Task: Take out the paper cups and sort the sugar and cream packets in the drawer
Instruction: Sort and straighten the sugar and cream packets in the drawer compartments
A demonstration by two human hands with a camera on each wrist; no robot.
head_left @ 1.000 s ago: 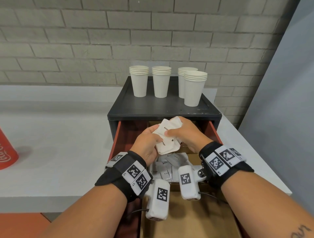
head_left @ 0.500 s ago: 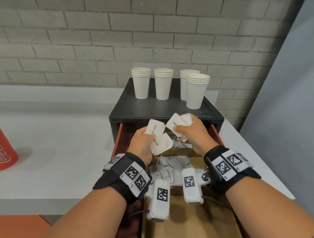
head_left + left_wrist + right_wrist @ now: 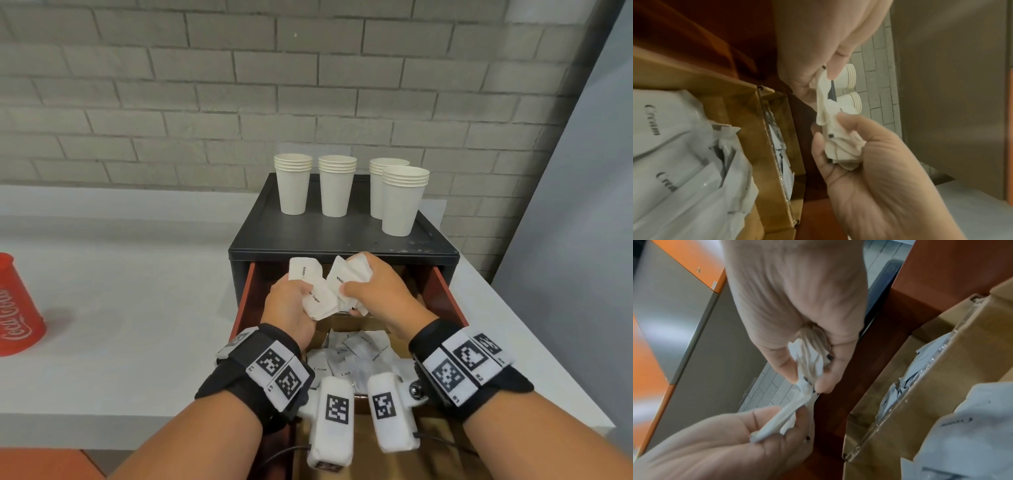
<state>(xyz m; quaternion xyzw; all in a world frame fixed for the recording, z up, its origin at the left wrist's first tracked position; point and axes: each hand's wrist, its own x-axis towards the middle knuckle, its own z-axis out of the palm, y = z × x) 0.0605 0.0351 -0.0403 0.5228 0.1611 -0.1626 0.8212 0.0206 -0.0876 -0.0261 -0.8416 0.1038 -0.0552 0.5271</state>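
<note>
both hands (image 3: 342,294) grip sugar pkts (image 3: 317,298) over open drawer (image 3: 442,291).

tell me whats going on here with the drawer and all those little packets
A person is sorting packets over an open drawer. The left hand and the right hand each grip a bunch of white sugar packets, held close together above the drawer. Cream packets already lie in a cardboard compartment nearer the person. Four stacks of paper cups stand on top of the black cabinet, out of the drawer.
</note>
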